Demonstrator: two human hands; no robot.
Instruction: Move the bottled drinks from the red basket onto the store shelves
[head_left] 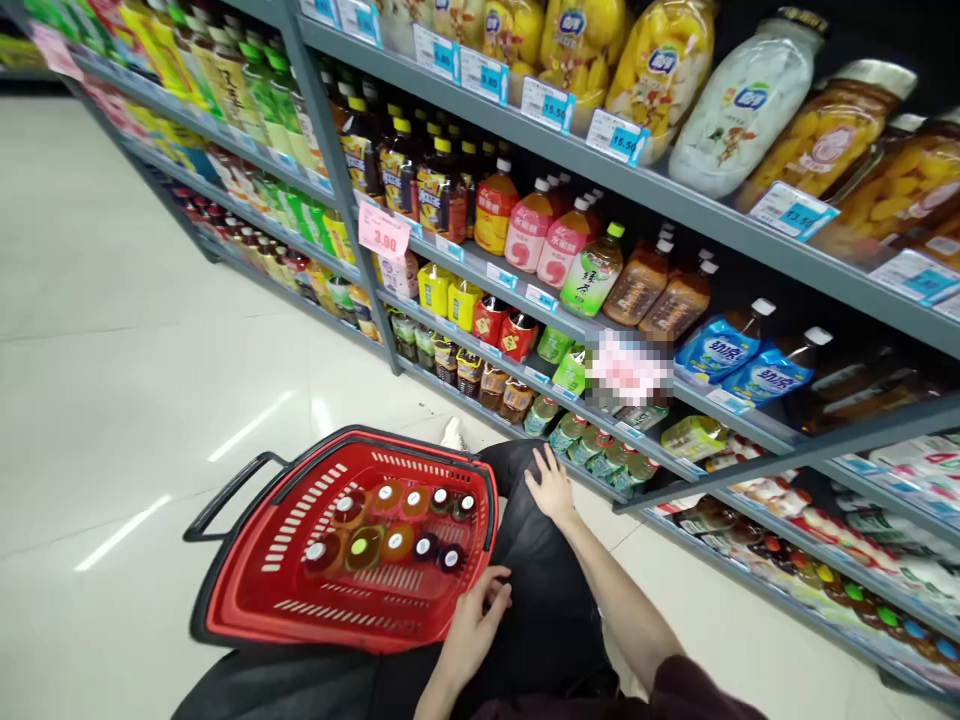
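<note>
A person crouches in a shop aisle, seen from a camera on their head. Nearest, the left hand (472,625) rests at the near rim of a red shopping basket (247,590), fingers loosely spread and touching the rim, its grip closed on nothing. The basket sits on the pale tiled floor (112,380) just left of the person's dark-trousered knee (547,600), with its black handle (225,495) folded down to the left. Inside it, ten bottles (390,525) stand upright in two rows, only their caps and shoulders showing. A little farther on, the right hand (553,488) lies flat on the knee, fingers spread and pointing away, holding nothing. Beyond the knee, grey shelves (675,200) run along the right side. The lowest shelves hold green-capped bottles, the middle ones carry tea and juice bottles (562,245) in orange, pink and green, and the top shelf holds large jars of yellow fruit (660,70). Blue and white price tags (616,138) line the shelf edges, and one patch of the shelf front is blurred.
</note>
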